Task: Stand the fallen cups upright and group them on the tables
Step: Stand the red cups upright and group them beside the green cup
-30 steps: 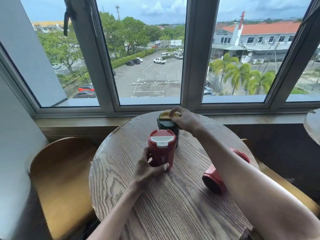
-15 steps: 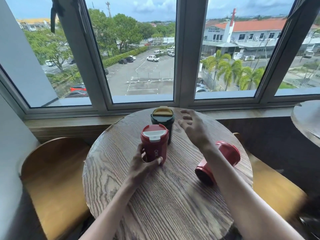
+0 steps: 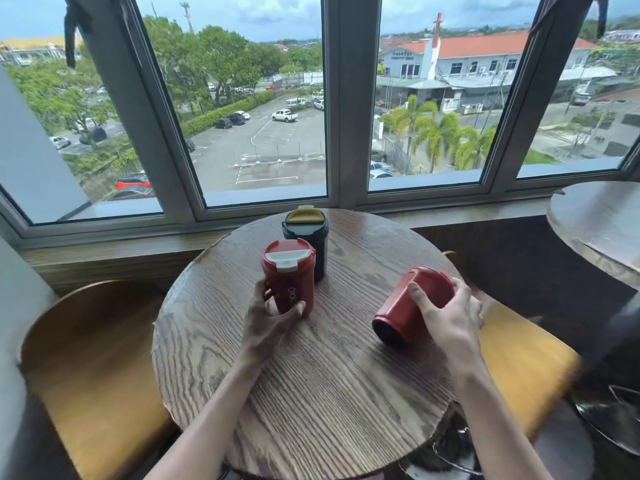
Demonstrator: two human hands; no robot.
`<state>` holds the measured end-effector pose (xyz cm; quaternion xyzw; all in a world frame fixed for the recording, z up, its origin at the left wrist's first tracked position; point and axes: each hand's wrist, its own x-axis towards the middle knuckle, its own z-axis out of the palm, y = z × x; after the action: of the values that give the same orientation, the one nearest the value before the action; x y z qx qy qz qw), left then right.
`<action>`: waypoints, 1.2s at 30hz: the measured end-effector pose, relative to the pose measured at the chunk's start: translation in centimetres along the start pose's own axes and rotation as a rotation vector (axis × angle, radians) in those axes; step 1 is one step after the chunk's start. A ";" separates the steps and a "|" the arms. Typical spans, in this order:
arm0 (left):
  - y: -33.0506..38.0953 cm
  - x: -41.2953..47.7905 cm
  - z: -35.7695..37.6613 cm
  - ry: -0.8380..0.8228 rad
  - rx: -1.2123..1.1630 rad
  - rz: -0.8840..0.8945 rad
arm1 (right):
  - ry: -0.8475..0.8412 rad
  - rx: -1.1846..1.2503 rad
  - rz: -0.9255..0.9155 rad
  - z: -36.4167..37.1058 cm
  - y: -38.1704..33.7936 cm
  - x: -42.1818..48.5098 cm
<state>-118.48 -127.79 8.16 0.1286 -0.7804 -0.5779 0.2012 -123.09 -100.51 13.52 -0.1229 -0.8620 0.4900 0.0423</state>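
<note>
My left hand (image 3: 265, 323) grasps the upright red cup (image 3: 290, 282) low on its body, thumb and fingers wrapped round it. It stands on the round surface (image 3: 311, 393), touching or just in front of the dark green cup (image 3: 308, 242), also upright.

My right hand (image 3: 450, 313) lies over the fallen red cup (image 3: 405, 306), fingers curled on the lid end, thumb along the barrel. Grip looks partial; can't tell if it's fully closed. The cup lies on its side, base toward me, right of the pair and near the surface's right rim.

Risks as I read them:
- Round barrel, so it rolls out from under a loose grip toward the rim and the seat (image 3: 519, 358) below.
- Tipping it up by the lid could pop the lid.
- Sliding it left too fast knocks over the two already standing.
- Second surface (image 3: 595, 220) at right: no cups visible on the part in view.
</note>
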 end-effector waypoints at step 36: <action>-0.2 0.1 -0.3 0.037 -0.095 -0.020 | -0.596 0.191 -0.400 7.5 -1.1 1.4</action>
<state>-118.47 -128.13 8.08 0.1371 -0.7471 -0.6137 0.2155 -126.06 -107.01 10.51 0.2003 -0.7940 0.5644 -0.1043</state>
